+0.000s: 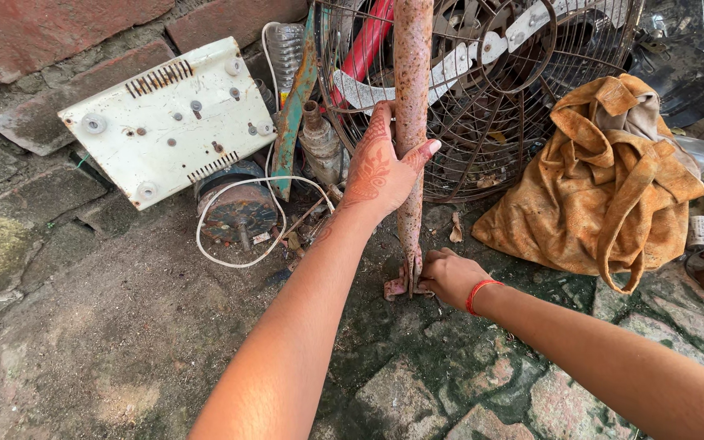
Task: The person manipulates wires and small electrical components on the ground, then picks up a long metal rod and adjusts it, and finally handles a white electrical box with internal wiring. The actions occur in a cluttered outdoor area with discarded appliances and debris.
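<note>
Over mossy stone paving, left hand (378, 167) fingers wrap the rusty pole (411, 122); right hand (450, 277) fingers pinch its foot.

open ground (107, 342) left, fan grille (490, 106) behind pole (411, 122)

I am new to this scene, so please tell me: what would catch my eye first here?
In the centre, the left hand grips an upright rusty metal pole, while the right hand touches its flared foot on the stone ground. Behind the pole leans a round wire fan guard. A crumpled mustard cloth bag lies at right, a white perforated metal panel at left.
</note>
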